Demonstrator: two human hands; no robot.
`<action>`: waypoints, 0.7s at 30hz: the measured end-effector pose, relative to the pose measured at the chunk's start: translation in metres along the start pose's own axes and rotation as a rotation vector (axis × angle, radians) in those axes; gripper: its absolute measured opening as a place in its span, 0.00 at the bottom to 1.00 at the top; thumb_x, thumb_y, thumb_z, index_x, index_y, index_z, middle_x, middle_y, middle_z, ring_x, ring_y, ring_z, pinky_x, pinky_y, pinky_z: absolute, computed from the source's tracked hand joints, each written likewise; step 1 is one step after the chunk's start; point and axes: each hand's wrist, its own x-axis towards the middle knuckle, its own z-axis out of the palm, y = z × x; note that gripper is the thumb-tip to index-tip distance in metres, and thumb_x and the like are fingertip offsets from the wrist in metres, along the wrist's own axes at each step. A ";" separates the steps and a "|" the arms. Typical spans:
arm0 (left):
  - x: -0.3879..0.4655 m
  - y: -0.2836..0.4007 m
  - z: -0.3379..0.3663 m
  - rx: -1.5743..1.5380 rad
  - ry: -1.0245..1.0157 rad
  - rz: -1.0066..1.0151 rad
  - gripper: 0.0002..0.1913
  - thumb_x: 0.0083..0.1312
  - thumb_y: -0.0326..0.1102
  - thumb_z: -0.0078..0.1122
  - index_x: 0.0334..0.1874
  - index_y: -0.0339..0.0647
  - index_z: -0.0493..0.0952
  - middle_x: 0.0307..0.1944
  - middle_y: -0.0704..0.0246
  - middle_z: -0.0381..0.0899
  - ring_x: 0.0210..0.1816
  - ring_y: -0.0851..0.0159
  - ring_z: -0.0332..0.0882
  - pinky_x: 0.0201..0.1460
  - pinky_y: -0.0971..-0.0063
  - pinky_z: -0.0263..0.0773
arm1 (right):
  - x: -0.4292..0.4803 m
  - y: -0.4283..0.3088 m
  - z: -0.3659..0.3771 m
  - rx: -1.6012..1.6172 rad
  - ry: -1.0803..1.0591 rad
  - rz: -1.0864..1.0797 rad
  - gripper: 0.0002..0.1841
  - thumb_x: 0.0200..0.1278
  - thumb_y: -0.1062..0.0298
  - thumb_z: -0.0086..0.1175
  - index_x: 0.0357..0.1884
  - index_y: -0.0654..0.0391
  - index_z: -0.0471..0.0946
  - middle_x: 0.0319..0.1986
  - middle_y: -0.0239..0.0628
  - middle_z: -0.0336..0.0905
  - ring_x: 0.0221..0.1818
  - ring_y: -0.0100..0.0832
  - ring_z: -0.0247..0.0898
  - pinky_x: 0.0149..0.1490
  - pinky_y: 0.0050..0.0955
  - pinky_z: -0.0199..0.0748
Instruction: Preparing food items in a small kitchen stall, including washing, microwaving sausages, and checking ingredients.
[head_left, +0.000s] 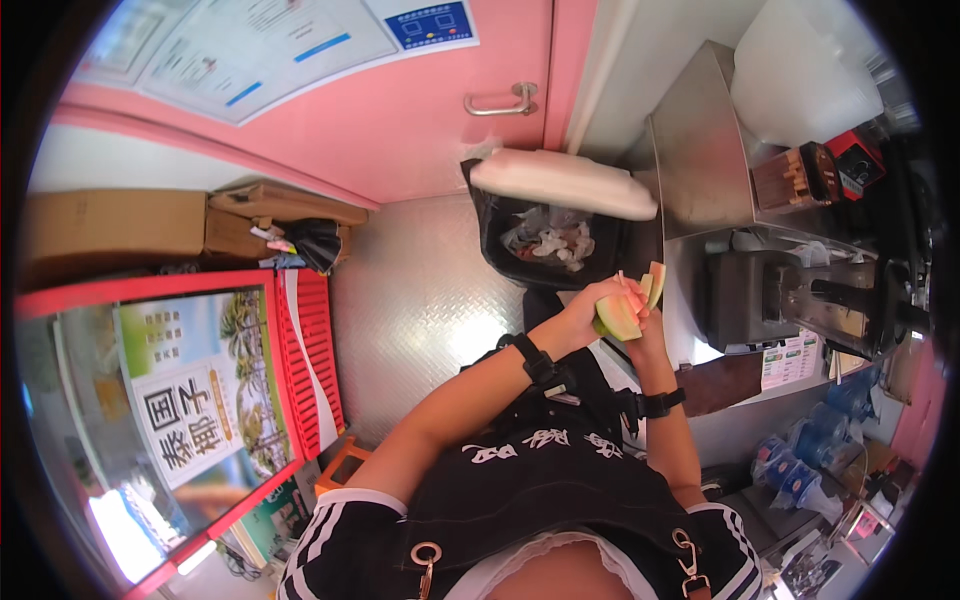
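Observation:
My left hand (586, 304) and my right hand (649, 328) meet in front of me, near the counter edge and the bin. Between them are cut watermelon pieces with pale green rind and some pink flesh. One broad watermelon wedge (619, 318) lies against my left hand's fingers. Thinner watermelon rind strips (656, 283) stick up beside my right hand's fingers. Both hands are closed around the pieces, and their fingertips are partly hidden. Just beyond them, a black-lined bin (495, 251) holds crumpled plastic bags (555, 240).
A long white object (562, 182) lies across the bin's far rim. To the right stand a blender (810, 300) and a steel cabinet (697, 150). Ahead is a pink door (420, 127). A red-framed display cooler (304, 360) and cardboard boxes (112, 229) stand at left.

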 end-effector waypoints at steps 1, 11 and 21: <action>0.007 0.004 -0.008 -0.015 -0.006 -0.027 0.11 0.60 0.35 0.54 0.41 0.35 0.73 0.40 0.60 0.77 0.44 0.58 0.78 0.52 0.59 0.75 | 0.003 -0.002 0.003 -0.019 0.036 0.018 0.12 0.65 0.70 0.48 0.48 0.63 0.73 0.34 0.28 0.75 0.34 0.17 0.72 0.38 0.16 0.71; 0.064 0.045 -0.171 0.071 0.540 -0.185 0.10 0.62 0.38 0.55 0.40 0.40 0.74 0.33 0.65 0.78 0.38 0.59 0.79 0.44 0.61 0.76 | 0.108 0.067 -0.059 -0.089 0.131 0.451 0.14 0.56 0.71 0.57 0.43 0.64 0.71 0.33 0.39 0.76 0.34 0.37 0.75 0.41 0.39 0.80; 0.063 0.096 -0.232 0.232 1.096 -0.095 0.35 0.61 0.64 0.44 0.63 0.45 0.68 0.61 0.64 0.71 0.58 0.56 0.70 0.63 0.56 0.60 | 0.170 0.112 -0.019 -0.291 0.261 0.588 0.30 0.56 0.54 0.60 0.58 0.59 0.68 0.57 0.45 0.67 0.55 0.47 0.68 0.55 0.52 0.67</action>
